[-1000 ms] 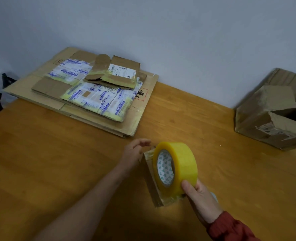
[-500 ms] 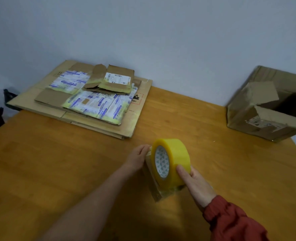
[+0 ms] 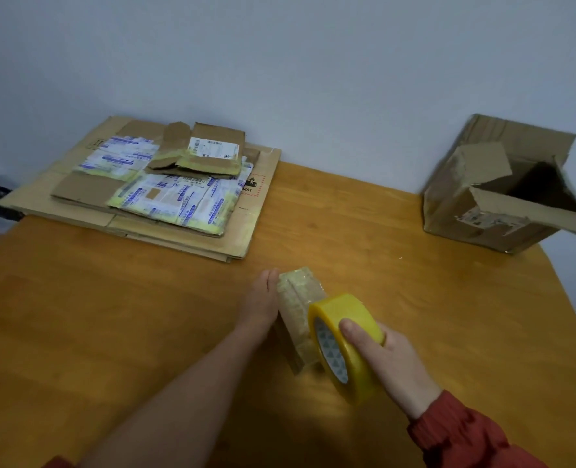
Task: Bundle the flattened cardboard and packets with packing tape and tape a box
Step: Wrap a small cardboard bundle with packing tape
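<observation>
Centre: a small taped box [image 3: 296,309] is standing on the table [image 3: 111,315], the tape roll [image 3: 342,307] just beside it at 4 o'clock.
10 o'clock: flattened cardboard [image 3: 60,197] topped with packets [image 3: 175,201] is lying against the wall [image 3: 313,79].
2 o'clock: an open box [image 3: 475,224] is standing, flaps sticking outward.
12 o'clock: a bare lane is running between them to the wall.
9 and 3 o'clock: bare wood is stretching wide.

a red, puffy jacket sleeve [image 3: 472,440] covers the right arm at the lower right of the frame, gathered into a crinkled cuff [image 3: 426,421] at the wrist. the right hand [image 3: 393,363] is bare, as are the left hand [image 3: 259,307] and left forearm [image 3: 178,396]. a red sleeve edge [image 3: 58,462] shows at the bottom left.
</observation>
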